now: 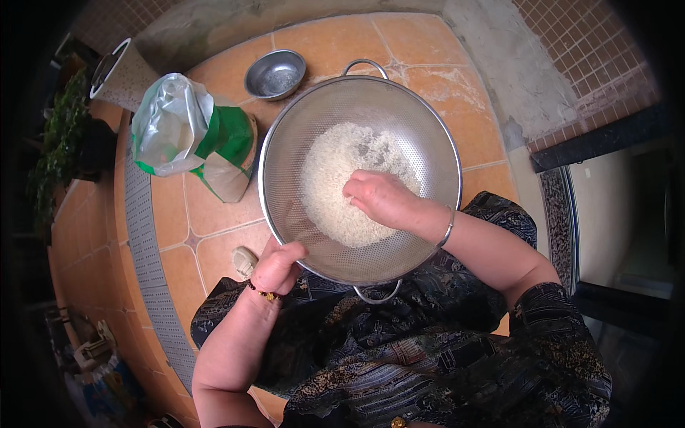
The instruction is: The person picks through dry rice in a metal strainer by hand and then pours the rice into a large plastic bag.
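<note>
A wide perforated metal colander (332, 262) with two loop handles rests over my lap, a broad heap of white rice (332, 160) in its bottom. My left hand (278, 265) grips the near-left rim, thumb over the inside edge. Over the middle of the rice is my right hand (377, 198), fingers bunched and pointing down, with a few grains showing at the fingertips. How much rice it holds is hidden under the palm. At the heap's far side, a thin patch lets the metal bottom show through.
Left of the colander stands an opened green and silver bag (227, 134). A small metal bowl (275, 75) sits on the orange floor tiles (332, 40) beyond it. Farther left are a pale pot (126, 75), a leafy plant (61, 123) and a grey drain grate (152, 257). A concrete wall (508, 64) borders the right.
</note>
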Available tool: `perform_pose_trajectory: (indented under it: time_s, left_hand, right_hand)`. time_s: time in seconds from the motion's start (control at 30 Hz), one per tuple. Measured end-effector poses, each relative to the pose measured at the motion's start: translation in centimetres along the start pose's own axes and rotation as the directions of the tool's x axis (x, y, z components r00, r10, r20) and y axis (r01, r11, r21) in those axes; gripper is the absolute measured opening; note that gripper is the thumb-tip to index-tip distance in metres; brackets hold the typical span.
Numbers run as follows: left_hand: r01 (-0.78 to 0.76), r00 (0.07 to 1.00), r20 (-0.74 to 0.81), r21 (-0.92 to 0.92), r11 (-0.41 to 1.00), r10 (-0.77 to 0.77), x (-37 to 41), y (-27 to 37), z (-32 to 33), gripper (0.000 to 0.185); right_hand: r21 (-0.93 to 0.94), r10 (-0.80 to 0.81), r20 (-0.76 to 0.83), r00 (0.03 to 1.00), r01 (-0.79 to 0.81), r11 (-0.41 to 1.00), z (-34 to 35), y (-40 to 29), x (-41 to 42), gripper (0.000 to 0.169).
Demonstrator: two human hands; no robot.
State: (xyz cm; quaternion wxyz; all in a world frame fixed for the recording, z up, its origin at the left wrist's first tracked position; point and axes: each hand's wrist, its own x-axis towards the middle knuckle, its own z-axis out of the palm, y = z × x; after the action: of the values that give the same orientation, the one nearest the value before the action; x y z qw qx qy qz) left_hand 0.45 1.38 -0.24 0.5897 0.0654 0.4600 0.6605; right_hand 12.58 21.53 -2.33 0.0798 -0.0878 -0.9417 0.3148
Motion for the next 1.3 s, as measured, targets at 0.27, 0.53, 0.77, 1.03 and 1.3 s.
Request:
perform_pose_trajectory:
  time_s: [0.27, 0.53, 0.77, 1.03, 1.3]
  left_hand:
    - [-0.016, 1.0, 0.009, -0.003, 1.0, 0.016, -0.4, 0.3, 0.1, 0.062]
    - [-0.007, 1.0, 0.014, -0.001, 1.0, 0.007, -0.3, 0.4, 0.2, 0.062]
    - [-0.015, 1.0, -0.001, 0.013, 1.0, 0.015, -0.2, 0.5, 0.4, 0.063]
    - [0.001, 1.0, -0.014, 0.015, 1.0, 0.0, -0.1, 0.2, 0.0, 0.062]
    - [0.008, 0.999, -0.035, 0.027, 1.0, -0.007, -0.1, 0.3, 0.1, 0.06]
  right_hand:
    - [0.739, 0.397, 0.406, 0.823, -0.552, 0.387, -3.1, 1.0, 1.3, 0.02]
    - [0.825, 0.309, 0.527, 0.792, -0.564, 0.039, -3.5, 1.2, 0.9, 0.031]
    - [0.83, 0.299, 0.473, 0.829, -0.533, 0.165, -3.4, 0.9, 0.7, 0.026]
    - [0.828, 0.362, 0.338, 0.869, -0.458, 0.325, -2.6, 1.0, 0.8, 0.019]
    - [0.728, 0.411, 0.301, 0.86, -0.486, 0.484, -2.8, 0.6, 0.8, 0.013]
